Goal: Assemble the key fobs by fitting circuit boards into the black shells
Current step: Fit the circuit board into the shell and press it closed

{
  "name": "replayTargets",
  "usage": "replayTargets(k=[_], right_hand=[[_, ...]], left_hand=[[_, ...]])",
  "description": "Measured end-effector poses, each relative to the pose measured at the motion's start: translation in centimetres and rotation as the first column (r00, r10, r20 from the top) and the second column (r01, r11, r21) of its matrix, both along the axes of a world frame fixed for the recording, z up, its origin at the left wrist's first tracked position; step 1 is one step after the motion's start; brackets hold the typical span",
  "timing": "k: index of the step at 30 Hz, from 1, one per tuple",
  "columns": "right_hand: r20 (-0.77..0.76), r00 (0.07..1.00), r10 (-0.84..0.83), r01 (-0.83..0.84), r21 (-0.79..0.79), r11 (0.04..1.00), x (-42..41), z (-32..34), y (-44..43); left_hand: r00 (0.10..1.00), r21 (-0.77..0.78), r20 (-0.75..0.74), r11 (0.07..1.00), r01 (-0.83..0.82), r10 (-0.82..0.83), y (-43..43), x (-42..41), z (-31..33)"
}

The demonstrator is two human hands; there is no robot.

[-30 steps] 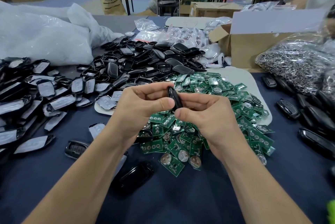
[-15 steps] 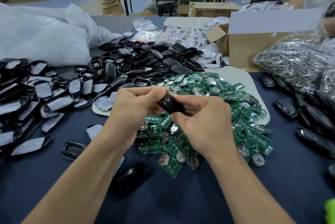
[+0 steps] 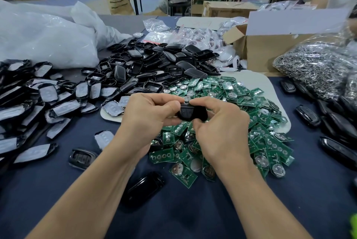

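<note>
my left hand [image 3: 152,117] and right hand [image 3: 222,128] pinch the glossy black plastic shell [image 3: 191,113] over the 10 o'clock side of the green circuit board heap [image 3: 260,122], so i should squeeze its edges evenly.

Your view: bright, even | glare on plastic bag [image 3: 44,41], upper left | edges bent, upper right blurred.

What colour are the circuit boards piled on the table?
Green. The circuit boards show best in the head view, the only one given.
</note>
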State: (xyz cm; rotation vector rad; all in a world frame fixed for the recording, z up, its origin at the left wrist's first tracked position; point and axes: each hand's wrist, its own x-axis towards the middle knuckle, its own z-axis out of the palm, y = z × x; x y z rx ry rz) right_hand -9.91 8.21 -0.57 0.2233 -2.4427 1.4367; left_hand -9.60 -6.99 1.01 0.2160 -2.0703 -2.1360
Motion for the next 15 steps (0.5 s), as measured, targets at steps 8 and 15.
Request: replayTargets(k=[8,15], right_hand=[[0.133,0.985,0.111,-0.052,-0.382,0.923,-1.3,-0.3,0.7],[0.131,0.966,0.224,-0.127,-0.511,0.85,-1.5,-0.2,1.2]], left_hand=[[0.989,-0.099,-0.149,0.995,-0.002,-0.013,-0.2,0.0,-0.1],[0.988,-0.227,-0.154,0.973,-0.028,-0.008,0.3,0.1,-0.2]])
